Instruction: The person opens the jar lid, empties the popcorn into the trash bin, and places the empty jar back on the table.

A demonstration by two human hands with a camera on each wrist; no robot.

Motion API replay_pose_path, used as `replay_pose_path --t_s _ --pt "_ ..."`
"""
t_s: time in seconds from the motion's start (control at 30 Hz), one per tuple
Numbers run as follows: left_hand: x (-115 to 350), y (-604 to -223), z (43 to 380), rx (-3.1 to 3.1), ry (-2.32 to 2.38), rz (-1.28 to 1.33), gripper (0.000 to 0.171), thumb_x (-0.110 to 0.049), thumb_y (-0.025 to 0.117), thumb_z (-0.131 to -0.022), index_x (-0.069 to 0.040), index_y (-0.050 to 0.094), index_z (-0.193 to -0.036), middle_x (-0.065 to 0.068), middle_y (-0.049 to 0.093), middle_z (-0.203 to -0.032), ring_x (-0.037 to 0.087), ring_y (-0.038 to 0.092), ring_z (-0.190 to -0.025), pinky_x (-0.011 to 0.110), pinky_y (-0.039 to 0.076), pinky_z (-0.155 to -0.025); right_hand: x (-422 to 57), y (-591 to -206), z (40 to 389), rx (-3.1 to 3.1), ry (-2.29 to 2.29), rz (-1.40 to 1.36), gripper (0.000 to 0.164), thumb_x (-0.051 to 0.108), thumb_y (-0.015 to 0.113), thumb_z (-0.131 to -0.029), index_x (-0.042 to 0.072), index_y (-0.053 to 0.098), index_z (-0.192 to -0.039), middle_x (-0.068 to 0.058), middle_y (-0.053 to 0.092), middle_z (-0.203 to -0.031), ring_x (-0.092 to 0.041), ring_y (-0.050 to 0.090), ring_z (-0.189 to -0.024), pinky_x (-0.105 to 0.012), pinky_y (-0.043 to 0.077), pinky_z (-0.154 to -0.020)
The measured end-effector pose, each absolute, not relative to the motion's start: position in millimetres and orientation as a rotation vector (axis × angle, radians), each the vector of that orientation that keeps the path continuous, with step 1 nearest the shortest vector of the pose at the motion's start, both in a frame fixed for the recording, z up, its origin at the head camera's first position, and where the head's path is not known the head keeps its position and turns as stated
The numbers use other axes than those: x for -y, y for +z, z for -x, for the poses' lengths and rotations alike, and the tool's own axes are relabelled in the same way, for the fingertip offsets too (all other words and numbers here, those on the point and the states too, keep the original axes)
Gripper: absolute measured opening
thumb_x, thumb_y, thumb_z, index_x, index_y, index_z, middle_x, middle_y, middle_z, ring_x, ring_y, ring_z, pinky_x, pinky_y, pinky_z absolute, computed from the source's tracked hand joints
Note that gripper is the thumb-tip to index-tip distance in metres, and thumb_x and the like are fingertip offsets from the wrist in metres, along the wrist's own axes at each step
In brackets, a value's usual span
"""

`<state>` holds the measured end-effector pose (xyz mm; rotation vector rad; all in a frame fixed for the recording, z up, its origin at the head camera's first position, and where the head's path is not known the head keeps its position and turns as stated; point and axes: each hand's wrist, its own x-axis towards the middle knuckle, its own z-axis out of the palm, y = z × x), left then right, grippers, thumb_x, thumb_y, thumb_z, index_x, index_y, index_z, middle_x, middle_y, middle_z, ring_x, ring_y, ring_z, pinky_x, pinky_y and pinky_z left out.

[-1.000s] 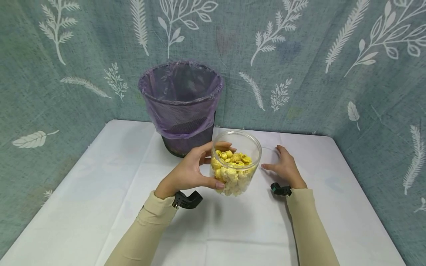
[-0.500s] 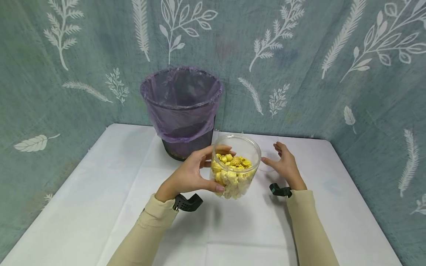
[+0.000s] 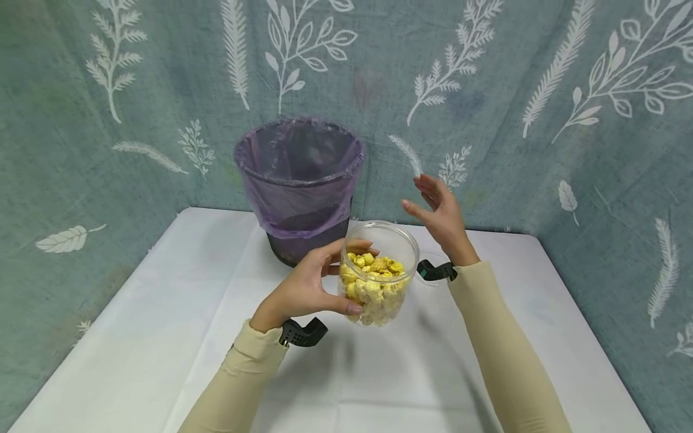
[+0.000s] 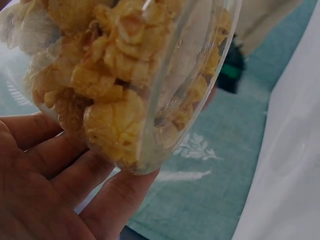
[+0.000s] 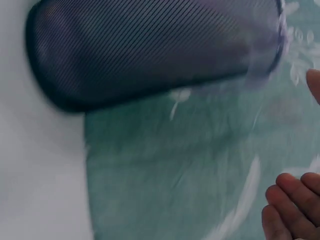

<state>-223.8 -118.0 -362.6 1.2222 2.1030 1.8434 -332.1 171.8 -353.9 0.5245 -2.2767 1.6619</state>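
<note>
left hand [image 3: 311, 285]: grasping the clear jar [image 3: 397, 246] around its side, thumb near, fingers far, probably to leave the mouth unobstructed.
jar: uncovered, in front of the bin [image 3: 305, 242]; a shadow suggests it is held above the table [image 3: 135, 337].
popcorn [image 3: 379, 264]: inside, settled low, presumably because the jar is roughly upright.
right hand [image 3: 441, 216]: released, raised beyond the jar, thumb apart from loosely bent fingers.
bag [image 3: 300, 201]: folded over the bin's rim, likely to anchor it.
</note>
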Motion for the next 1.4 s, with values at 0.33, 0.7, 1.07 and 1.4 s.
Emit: replay_pose_path --t_s 0.33,0.7,1.07,1.4 --pt "128.9 -356.0 223.8 -2.134 1.873 -1.241 0.092 -0.006 0.097 -0.072 -0.006 0.052 -0.152 0.011 0.058 -0.15 0.026 0.059 -0.134 0.045 0.05 -0.11 -127.4 -301.4 357.2 2.149 1.821 -0.721 0.064 0.013 0.075 -0.099 0.003 0.046 -0.155 -0.014 0.05 -0.156 -0.025 0.045 -0.147 -0.026 0.034 -0.121" --pt "132.6 -352.5 222.2 -2.136 1.885 -1.231 0.092 -0.003 0.097 -0.071 -0.007 0.053 -0.152 0.013 0.057 -0.15 0.026 0.058 -0.134 0.045 0.05 -0.11 -97.5 -302.9 373.7 2.083 1.959 -0.767 0.056 0.005 0.07 -0.101 -0.004 0.047 -0.152 -0.02 0.048 -0.156 -0.03 0.043 -0.148 -0.036 0.031 -0.124" --pt "134.3 -352.6 222.4 -2.097 1.896 -1.273 0.091 -0.004 0.096 -0.072 -0.001 0.051 -0.151 0.016 0.058 -0.149 0.027 0.058 -0.134 0.046 0.05 -0.11 -80.7 -306.4 376.5 2.053 1.942 -0.796 0.052 0.008 0.07 -0.102 -0.007 0.051 -0.149 -0.015 0.045 -0.161 -0.021 0.04 -0.151 -0.031 0.03 -0.124" --pt "142.2 -352.4 222.1 -2.119 1.894 -1.253 0.091 -0.002 0.096 -0.072 -0.002 0.051 -0.152 0.013 0.057 -0.149 0.026 0.059 -0.133 0.045 0.05 -0.11 -59.9 -301.1 360.8 1.958 1.972 -0.795 0.052 0.0 0.065 -0.102 -0.015 0.046 -0.148 -0.026 0.04 -0.162 -0.032 0.036 -0.153 -0.038 0.029 -0.126"
